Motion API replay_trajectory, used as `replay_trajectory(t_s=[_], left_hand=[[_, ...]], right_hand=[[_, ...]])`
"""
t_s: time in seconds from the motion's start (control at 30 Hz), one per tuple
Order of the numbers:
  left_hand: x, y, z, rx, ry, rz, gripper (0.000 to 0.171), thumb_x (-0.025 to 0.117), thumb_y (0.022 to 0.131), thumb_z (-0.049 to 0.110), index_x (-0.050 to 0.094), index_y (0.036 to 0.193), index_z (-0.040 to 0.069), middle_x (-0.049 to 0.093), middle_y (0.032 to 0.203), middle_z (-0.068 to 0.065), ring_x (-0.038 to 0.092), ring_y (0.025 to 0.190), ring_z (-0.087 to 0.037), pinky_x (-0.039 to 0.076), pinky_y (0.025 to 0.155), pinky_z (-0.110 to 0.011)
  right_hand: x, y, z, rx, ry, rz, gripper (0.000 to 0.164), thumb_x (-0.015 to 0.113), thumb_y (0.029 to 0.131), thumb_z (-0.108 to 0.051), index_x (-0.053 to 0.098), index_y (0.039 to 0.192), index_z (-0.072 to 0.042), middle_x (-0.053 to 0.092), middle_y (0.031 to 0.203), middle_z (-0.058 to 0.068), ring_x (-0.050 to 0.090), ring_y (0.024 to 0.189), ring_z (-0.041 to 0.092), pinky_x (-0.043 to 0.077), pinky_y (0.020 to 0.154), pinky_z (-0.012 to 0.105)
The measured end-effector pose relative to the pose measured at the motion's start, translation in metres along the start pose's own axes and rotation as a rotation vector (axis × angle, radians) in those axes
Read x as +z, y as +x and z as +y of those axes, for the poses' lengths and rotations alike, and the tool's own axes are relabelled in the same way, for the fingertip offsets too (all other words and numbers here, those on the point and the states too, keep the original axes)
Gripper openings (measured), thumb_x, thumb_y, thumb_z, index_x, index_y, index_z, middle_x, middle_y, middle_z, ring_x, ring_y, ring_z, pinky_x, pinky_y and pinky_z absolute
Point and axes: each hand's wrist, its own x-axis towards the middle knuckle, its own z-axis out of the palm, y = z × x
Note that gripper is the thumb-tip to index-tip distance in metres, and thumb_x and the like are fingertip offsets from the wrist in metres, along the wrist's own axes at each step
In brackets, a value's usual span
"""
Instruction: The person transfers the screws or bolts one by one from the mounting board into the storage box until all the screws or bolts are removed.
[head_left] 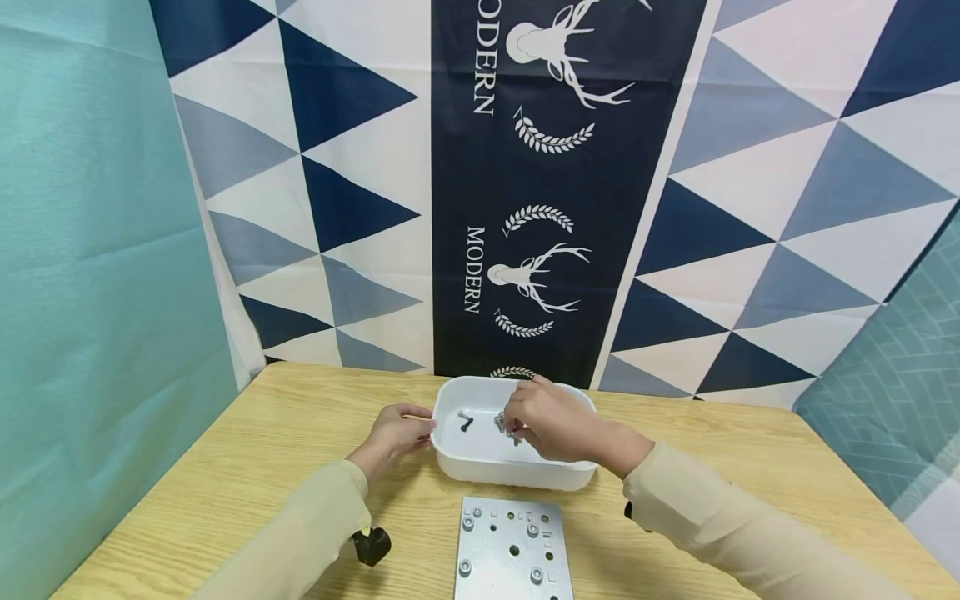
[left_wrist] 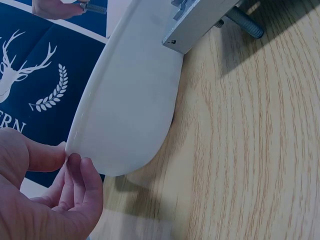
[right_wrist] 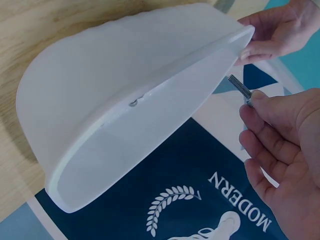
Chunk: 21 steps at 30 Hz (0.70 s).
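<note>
A white plastic bin (head_left: 517, 475) stands on the wooden table. At its left end my left hand (head_left: 395, 433) pinches the rim between thumb and fingers; the same grip shows in the left wrist view. Over the bin is my right hand (head_left: 555, 421), pinching a threaded metal bolt (right_wrist: 240, 86) between thumb and index finger, its shaft pointing away from the fingertips. The other right fingers are loosely bent. Inside the bin lie a dark-headed bolt (head_left: 466, 422) and some silver hardware (head_left: 499, 422) partly hidden by the right hand.
In front of the bin is a silver metal plate (head_left: 487, 546) with holes and several socket-head bolts (head_left: 465, 567) set in it. From its underside a threaded shaft (left_wrist: 245, 22) sticks out. A patterned curtain (head_left: 360, 167) hangs behind the table (head_left: 285, 450).
</note>
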Motion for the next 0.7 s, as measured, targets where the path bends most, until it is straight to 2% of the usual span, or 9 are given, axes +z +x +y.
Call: replay_trajectory(t_s=[0.2, 0.7], left_hand=[[0.0, 0.0, 0.0, -0.006, 0.004, 0.004, 0.024, 0.063, 0.089, 0.002, 0.062, 0.111, -0.005, 0.063, 0.103, -0.018, 0.062, 0.08, -0.016, 0.059, 0.078, -0.032], [0.0, 0.001, 0.0, -0.005, 0.012, 0.009, 0.024, 0.063, 0.088, 0.003, 0.062, 0.111, -0.005, 0.063, 0.103, -0.018, 0.062, 0.079, -0.015, 0.059, 0.077, -0.031]], right_hand=[[0.003, 0.004, 0.01, 0.025, -0.037, 0.008, 0.014, 0.076, 0.075, -0.004, 0.07, 0.078, -0.016, 0.069, 0.077, -0.007, 0.055, 0.077, 0.01, 0.037, 0.07, 0.025], [0.007, 0.011, 0.032, 0.113, 0.014, -0.043, 0.016, 0.074, 0.075, 0.0, 0.072, 0.077, -0.016, 0.07, 0.076, -0.007, 0.056, 0.077, 0.011, 0.035, 0.068, 0.024]])
